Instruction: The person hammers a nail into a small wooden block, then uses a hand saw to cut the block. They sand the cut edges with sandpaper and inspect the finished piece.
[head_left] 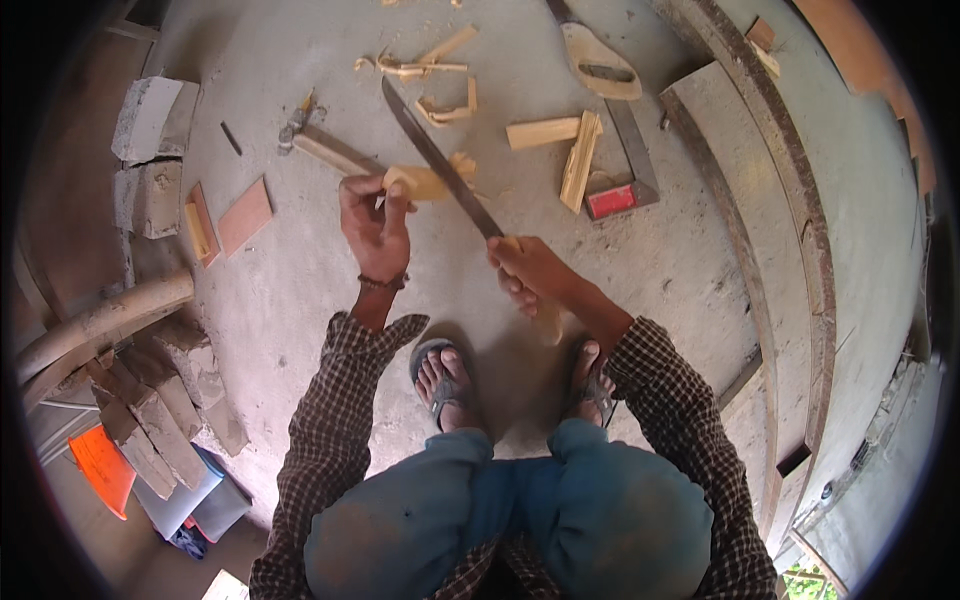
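Note:
My left hand [377, 222] grips a short pale piece of wood [425, 183] by its left end, fingers and thumb closed round it. In my right hand [530, 272] is a machete [437, 155], held by its light wooden handle. The long dark blade slants up to the left and crosses the right part of the wood; whether its edge touches cannot be told. Beyond my left hand lies a hammer [335, 152], its handle end close to the wood. Curled wood shavings [415, 68] and offcuts are scattered past the blade tip.
A handsaw [600, 62], a try square [628, 175] with a red part and two wood strips [578, 165] lie at the far right. Long curved boards [745, 200] run along the right. Blocks [155, 120], reddish flat pieces [246, 215] and stacked timber [150, 420] sit left.

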